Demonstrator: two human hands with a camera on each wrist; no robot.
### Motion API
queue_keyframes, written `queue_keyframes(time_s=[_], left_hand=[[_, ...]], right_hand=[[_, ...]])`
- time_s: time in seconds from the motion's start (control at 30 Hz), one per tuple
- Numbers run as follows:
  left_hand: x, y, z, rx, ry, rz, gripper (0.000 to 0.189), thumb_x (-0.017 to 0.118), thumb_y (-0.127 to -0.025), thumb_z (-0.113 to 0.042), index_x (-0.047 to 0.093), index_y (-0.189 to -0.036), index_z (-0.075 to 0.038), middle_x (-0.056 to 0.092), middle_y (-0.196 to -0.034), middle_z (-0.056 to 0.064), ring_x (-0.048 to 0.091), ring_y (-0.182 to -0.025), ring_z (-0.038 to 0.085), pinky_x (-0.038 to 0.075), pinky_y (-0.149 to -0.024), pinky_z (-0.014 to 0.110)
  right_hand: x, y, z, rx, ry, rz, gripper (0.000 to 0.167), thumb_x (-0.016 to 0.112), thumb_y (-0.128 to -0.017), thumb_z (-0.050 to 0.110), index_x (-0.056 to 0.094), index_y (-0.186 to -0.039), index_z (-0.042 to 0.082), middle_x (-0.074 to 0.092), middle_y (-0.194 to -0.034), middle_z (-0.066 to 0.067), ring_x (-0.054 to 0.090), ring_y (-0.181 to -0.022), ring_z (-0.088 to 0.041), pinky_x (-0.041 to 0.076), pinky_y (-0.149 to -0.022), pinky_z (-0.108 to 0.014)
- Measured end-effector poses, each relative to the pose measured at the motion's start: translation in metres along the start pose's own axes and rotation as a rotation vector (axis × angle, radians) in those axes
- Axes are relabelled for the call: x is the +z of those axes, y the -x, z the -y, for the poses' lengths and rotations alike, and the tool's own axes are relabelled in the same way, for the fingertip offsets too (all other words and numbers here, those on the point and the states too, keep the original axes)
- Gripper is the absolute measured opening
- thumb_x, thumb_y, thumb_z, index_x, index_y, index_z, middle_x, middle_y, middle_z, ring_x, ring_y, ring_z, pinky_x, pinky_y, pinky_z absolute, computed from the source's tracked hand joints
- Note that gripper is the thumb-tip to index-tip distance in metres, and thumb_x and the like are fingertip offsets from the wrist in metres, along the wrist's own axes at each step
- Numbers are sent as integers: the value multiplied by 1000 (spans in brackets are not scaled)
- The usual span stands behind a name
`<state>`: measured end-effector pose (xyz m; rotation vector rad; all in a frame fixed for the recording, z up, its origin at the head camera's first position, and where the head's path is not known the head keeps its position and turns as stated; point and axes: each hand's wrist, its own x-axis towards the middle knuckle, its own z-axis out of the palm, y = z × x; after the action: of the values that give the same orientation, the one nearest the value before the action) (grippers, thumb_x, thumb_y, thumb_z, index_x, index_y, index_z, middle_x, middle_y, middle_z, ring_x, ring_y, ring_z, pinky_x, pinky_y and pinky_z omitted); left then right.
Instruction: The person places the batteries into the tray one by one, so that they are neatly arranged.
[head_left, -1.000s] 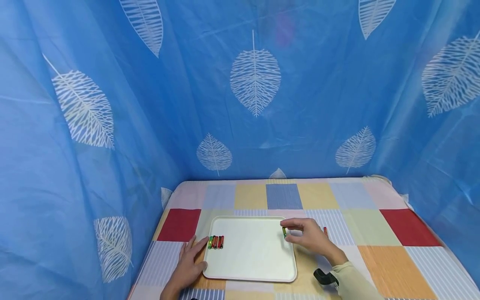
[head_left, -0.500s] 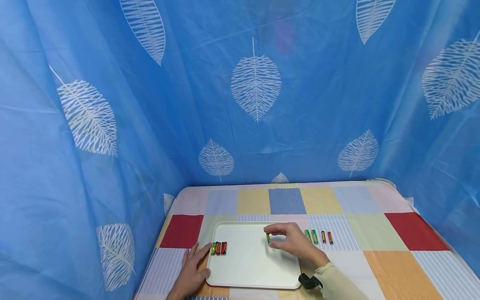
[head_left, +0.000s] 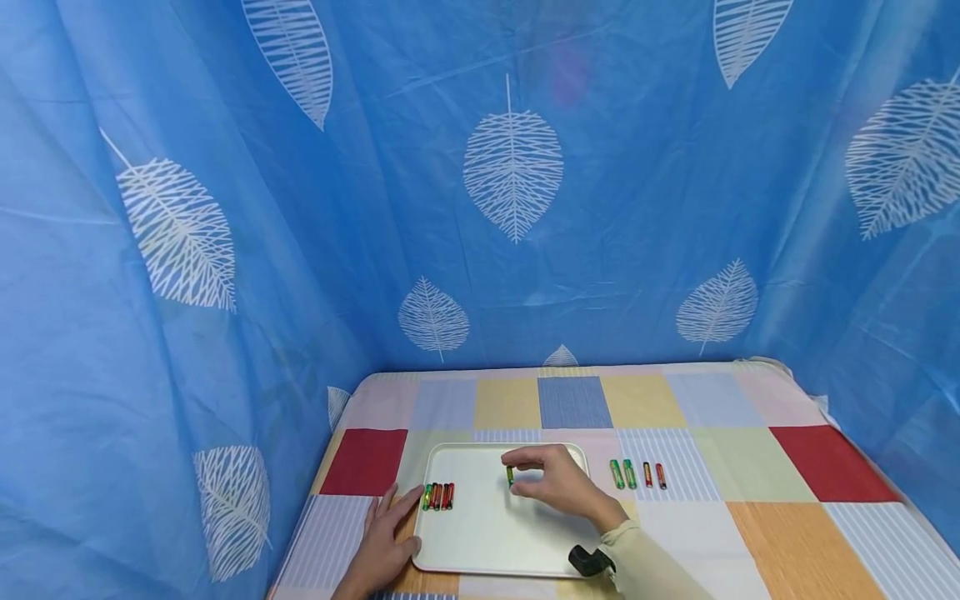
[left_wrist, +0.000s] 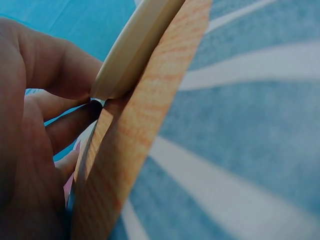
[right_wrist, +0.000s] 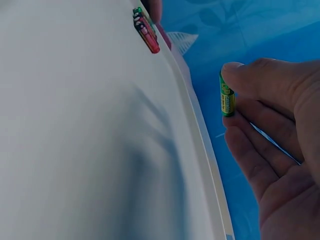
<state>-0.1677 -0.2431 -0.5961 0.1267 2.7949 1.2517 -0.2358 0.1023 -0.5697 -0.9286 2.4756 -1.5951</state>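
A blue curtain printed with white leaves encloses the scene; below it lies a worktop under a multicoloured patchwork cloth. On the near half sits a shallow white rectangular tray. The left hand rests at its left rim, fingers spread apart. The right hand hovers over the tray, thumb and fingers clamped on the ends of a small green-and-yellow cylindrical battery, held off the surface. A row of green and red-and-black batteries lies by the tray's left rim. On the cloth, right of the tray, are two green batteries and, smaller, two red-and-black batteries.

The end-to-end pinch looks slight: uneven pressure could let the battery slip and roll. A nudge from the left hand could jolt the tray and scatter the row.

The row is too crowded to count surely, most battery lettering is illegible, both forearms are cut off, and a black object at the right wrist is hard to identify.
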Motion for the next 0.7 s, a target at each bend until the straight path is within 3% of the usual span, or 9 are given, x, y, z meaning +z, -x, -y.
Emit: queue_keyframes(time_s=[0.4, 0.7], left_hand=[[4, 6, 2, -24, 0, 22, 82, 75, -75, -3, 62, -156, -13, 57, -161, 24, 17, -163, 57, -7, -130, 78], [2, 3, -2, -17, -30, 0, 81, 75, -77, -4, 61, -156, -13, 53, -164, 25, 19, -163, 57, -4, -130, 78]], right_hand=[[25, -6, 5, 15, 32, 50, 41, 84, -92, 9, 77, -133, 2, 80, -130, -10, 78, -118, -25, 62, -106, -33], [39, -25, 15, 17, 80, 73, 41, 85, -93, 8, 77, -132, 4, 80, -131, -8, 78, -118, -26, 62, -106, -34]])
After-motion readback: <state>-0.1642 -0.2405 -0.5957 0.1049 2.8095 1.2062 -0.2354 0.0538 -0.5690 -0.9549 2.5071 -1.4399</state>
